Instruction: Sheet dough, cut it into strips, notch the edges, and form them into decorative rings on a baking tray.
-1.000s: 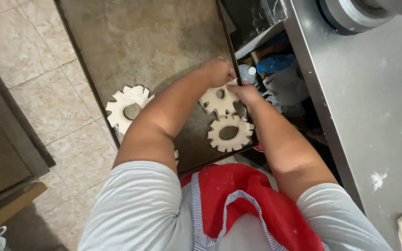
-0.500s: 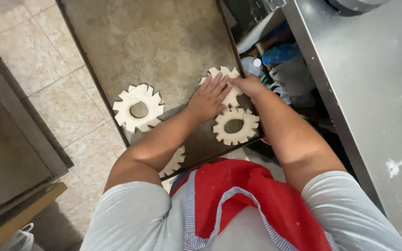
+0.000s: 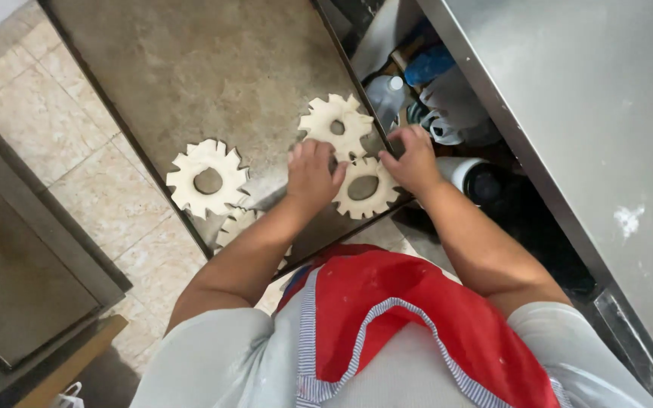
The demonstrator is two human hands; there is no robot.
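Both your hands rest on the notched dough ring [image 3: 364, 189] at the tray's [image 3: 190, 68] 5 o'clock corner: left hand [image 3: 313, 172] flat on its edge, right hand [image 3: 411, 157] fingers curled at its 2 o'clock side. Press lightly, keeping it clear of the ring above [image 3: 335, 125].

dough rings [image 3: 363, 189]: pale cream | tray [image 3: 190, 68]: mottled grey-brown | apron [image 3: 410, 317]: red, blue-white striped trim | floor tiles [image 3: 47, 128]: beige

Hands [image 3: 364, 162] on notched dough ring [image 3: 364, 189]
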